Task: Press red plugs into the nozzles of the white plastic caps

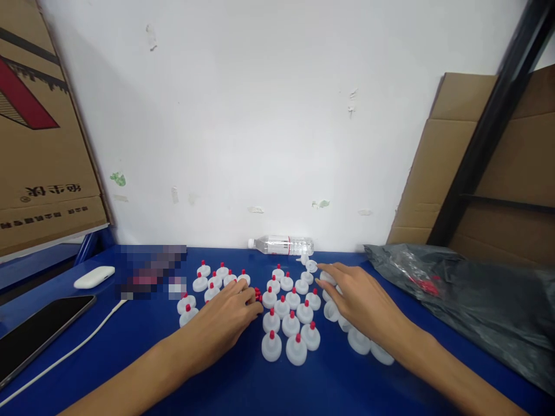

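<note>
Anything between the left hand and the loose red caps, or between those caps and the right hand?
Nothing visible separates the left hand from the loose red caps close beside it. Between those and the right hand stand white lids, most topped with red.

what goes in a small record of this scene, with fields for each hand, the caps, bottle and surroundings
left hand: at a cluster of small red pieces; hold unclear
right hand: beside untipped white caps, thumb and forefinger parted
red-tipped caps: upright, in groups between and beyond the hands
bottle: clear, on its side near the wall
table: blue
far right: grey plastic bag
</note>
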`<state>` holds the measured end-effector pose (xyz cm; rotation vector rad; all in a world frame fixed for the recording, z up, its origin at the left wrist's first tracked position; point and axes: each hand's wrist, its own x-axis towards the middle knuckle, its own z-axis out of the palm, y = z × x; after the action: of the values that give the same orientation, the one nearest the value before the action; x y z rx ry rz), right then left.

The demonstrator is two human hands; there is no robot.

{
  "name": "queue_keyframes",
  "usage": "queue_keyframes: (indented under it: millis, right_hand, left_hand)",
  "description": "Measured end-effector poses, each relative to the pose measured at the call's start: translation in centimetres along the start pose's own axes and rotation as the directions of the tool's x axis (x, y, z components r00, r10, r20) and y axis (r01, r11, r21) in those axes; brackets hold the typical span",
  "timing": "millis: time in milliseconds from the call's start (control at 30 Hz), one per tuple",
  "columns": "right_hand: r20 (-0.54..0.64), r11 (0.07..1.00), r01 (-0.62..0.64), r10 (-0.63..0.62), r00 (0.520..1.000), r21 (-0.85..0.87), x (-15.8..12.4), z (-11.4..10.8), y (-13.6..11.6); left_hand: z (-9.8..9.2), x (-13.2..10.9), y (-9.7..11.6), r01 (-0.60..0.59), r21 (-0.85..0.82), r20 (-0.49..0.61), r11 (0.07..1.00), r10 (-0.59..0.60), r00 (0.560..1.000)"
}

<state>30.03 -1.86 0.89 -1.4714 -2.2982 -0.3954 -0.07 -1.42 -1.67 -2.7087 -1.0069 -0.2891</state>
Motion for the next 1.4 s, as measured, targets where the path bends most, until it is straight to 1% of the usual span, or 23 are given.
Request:
queue_keyframes:
  millis: [67,133,233,333,467,600,700,767,867,933,1067,1233,1333,1400]
  right_hand:
    - [-0.044,0.997,0.020,-0.017,0.999,0.068,0.1,-0.2,-0.2]
    - [-0.093,0.987,0.084,-0.072,0.993,0.134,0.1,-0.4,-0.5]
    - [-0.161,0.975,0.161,-0.137,0.977,0.151,0.1,-0.3,-0.7]
    - [-0.138,0.979,0.164,-0.147,0.979,0.119,-0.2,0.0,-0.7]
    - [-0.100,0.978,0.176,-0.165,0.981,0.109,-0.4,-0.2,-0.9]
    - [-0.131,0.958,0.216,-0.193,0.972,0.187,-0.3,-0.9,-1.4]
    - [-0.174,0.919,0.277,-0.235,0.956,0.280,-0.3,-1.1,-1.9]
    - [-0.197,0.895,0.313,-0.260,0.945,0.319,-0.5,-1.1,-2.1]
    - [-0.200,0.870,0.341,-0.285,0.937,0.358,-0.8,-1.0,-2.3]
    - [-0.205,0.855,0.370,-0.314,0.927,0.364,-1.0,-1.0,-2.5]
    - [-0.226,0.818,0.458,-0.401,0.888,0.348,-1.4,-0.8,-2.9]
    - [-0.205,0.778,0.493,-0.449,0.870,0.390,-1.6,-0.7,-3.6]
    - [-0.230,0.763,0.527,-0.474,0.850,0.375,-1.7,-0.7,-3.8]
    - [-0.255,0.763,0.540,-0.477,0.841,0.356,-1.8,-0.7,-3.8]
  left_hand:
    - [0.0,0.0,0.0,0.012,0.006,0.014,1.000,-0.012,1.000]
    - [-0.1,0.1,0.1,0.026,0.020,0.024,0.999,-0.027,0.999]
    - [-0.4,0.2,0.4,0.057,0.053,0.014,0.997,-0.057,0.998]
    - [-0.4,0.2,0.5,0.086,0.077,0.005,0.993,-0.086,0.996]
    - [0.0,0.2,0.3,0.072,0.080,0.013,0.994,-0.074,0.997]
    - [-0.5,0.3,0.6,0.088,0.064,-0.057,0.994,-0.085,0.995]
    - [-1.4,0.3,1.1,0.111,0.012,-0.139,0.994,-0.108,0.984]
    - [-1.9,0.3,1.5,0.121,-0.043,-0.208,0.992,-0.127,0.970]
    - [-2.1,0.2,1.8,0.104,-0.168,-0.313,0.980,-0.153,0.937]
    - [-2.0,0.2,2.1,0.081,-0.265,-0.359,0.961,-0.176,0.916]
    - [-1.8,0.0,2.7,0.054,-0.384,-0.400,0.922,-0.219,0.890]
    - [-1.8,-0.3,3.5,-0.017,-0.462,-0.462,0.887,-0.224,0.858]
    - [-1.9,-0.3,3.7,-0.056,-0.518,-0.473,0.854,-0.232,0.850]
    - [-2.0,-0.2,3.7,-0.062,-0.566,-0.458,0.822,-0.251,0.853]
